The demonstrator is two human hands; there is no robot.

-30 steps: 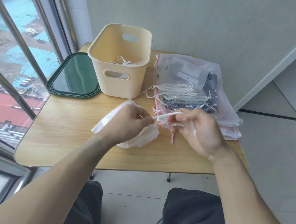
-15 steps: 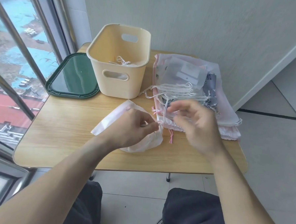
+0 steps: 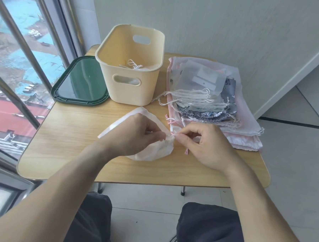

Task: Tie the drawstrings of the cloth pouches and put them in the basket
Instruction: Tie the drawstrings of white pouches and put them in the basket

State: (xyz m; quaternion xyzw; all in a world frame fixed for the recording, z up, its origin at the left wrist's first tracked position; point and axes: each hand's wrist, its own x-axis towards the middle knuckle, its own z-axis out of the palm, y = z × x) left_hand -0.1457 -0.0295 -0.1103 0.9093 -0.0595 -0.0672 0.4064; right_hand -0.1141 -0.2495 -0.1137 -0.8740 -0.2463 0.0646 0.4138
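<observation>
Left hand (image 3: 135, 136) pinches the white pouch (image 3: 153, 150) neck; right hand (image 3: 207, 143) grip pinches its pink drawstring (image 3: 173, 134).

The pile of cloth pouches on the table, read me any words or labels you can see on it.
Grey patterned cloth pouch in the pile: small white lettering near its top edge, too blurred to read.
White rectangular label under the translucent white pouch: no print can be made out.
Nothing else bears text.
</observation>
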